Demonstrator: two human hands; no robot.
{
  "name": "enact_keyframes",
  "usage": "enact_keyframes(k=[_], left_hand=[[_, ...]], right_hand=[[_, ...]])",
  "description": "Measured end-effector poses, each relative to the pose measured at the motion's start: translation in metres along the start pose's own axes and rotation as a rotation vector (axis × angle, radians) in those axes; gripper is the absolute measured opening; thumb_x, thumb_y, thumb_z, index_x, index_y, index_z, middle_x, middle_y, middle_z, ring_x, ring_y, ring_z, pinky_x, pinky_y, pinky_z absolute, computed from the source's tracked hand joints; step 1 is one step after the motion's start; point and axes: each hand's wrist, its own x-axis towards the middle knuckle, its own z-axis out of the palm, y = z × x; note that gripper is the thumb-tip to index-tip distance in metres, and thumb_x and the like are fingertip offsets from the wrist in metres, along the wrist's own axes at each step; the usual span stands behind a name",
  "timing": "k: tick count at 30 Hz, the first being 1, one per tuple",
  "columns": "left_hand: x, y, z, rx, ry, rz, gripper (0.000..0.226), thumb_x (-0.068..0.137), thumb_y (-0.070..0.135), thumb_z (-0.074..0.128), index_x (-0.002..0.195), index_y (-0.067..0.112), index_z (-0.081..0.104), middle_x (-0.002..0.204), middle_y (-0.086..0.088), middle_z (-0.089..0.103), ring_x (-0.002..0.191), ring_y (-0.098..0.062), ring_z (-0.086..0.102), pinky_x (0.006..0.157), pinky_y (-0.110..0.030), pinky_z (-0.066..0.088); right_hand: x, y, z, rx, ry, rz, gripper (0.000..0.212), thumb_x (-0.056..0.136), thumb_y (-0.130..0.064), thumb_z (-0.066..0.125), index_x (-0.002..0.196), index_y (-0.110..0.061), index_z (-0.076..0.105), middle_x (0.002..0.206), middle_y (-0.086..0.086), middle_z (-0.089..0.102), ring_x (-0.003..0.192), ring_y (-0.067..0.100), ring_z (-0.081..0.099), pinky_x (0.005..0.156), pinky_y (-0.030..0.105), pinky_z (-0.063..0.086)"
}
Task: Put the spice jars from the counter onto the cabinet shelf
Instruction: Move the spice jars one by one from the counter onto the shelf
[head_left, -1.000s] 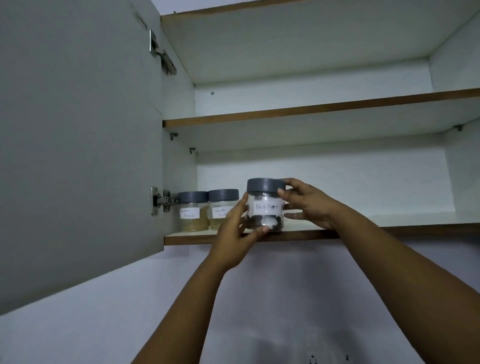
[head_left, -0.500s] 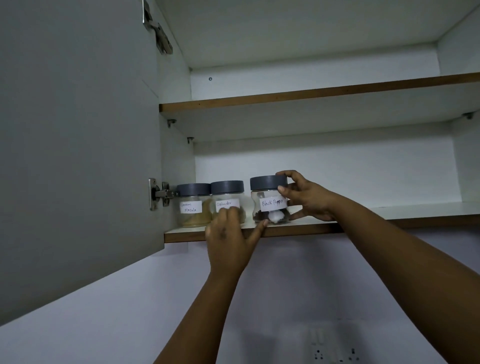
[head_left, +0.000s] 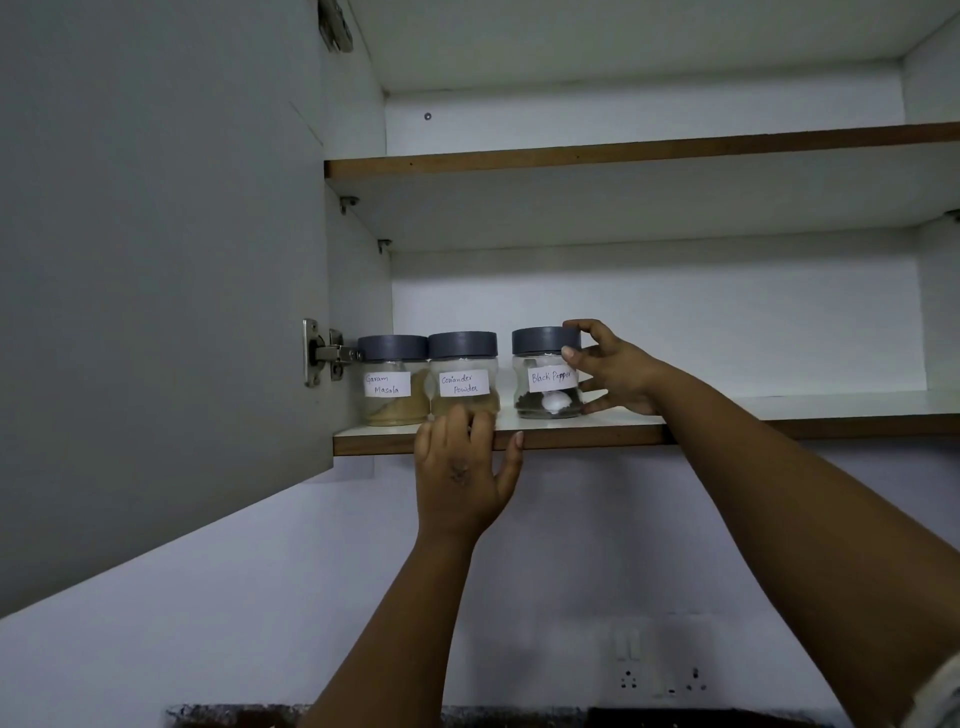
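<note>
Three clear spice jars with grey lids stand in a row on the lower cabinet shelf (head_left: 779, 410). From the left they are labelled Garam Masala (head_left: 390, 382), Coriander Powder (head_left: 463, 374) and Black Pepper (head_left: 544, 374). My right hand (head_left: 613, 371) grips the right side of the Black Pepper jar, thumb on the lid, fingers behind the glass. My left hand (head_left: 460, 480) is raised with fingers apart, its fingertips over the shelf's front edge below the Coriander Powder jar, holding nothing.
The grey cabinet door (head_left: 156, 260) stands swung out on the left, with its hinge (head_left: 324, 353) beside the Garam Masala jar. An upper shelf (head_left: 623, 156) sits above. A wall socket (head_left: 660, 675) and a dark counter edge (head_left: 234, 714) lie below.
The Black Pepper jar went from held in both hands at the shelf edge to standing on the shelf. My left hand let go and dropped to the shelf's front edge.
</note>
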Motion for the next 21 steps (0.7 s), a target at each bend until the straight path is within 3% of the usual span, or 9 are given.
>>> enact_keyframes(k=[4, 21], left_hand=[[-0.0003, 0.0001, 0.0006, 0.014, 0.008, 0.007, 0.037, 0.093, 0.044, 0.045, 0.092, 0.013, 0.064, 0.086, -0.004, 0.054, 0.079, -0.020, 0.053, 0.080, -0.036, 0.043], [-0.0005, -0.0003, 0.0039, 0.041, 0.040, 0.025, 0.037, 0.091, 0.044, 0.045, 0.091, 0.012, 0.064, 0.084, -0.005, 0.056, 0.077, -0.020, 0.054, 0.077, -0.035, 0.043]], right_hand=[[0.0024, 0.0027, 0.0013, 0.000, 0.005, -0.001, 0.047, 0.098, -0.028, 0.054, 0.141, -0.033, 0.034, 0.122, 0.003, 0.053, 0.094, 0.020, 0.061, 0.076, 0.042, 0.058], [0.0054, 0.0086, 0.0082, -0.042, 0.013, -0.048, 0.049, 0.099, -0.033, 0.052, 0.143, -0.035, 0.030, 0.126, 0.005, 0.056, 0.112, 0.030, 0.058, 0.080, 0.040, 0.057]])
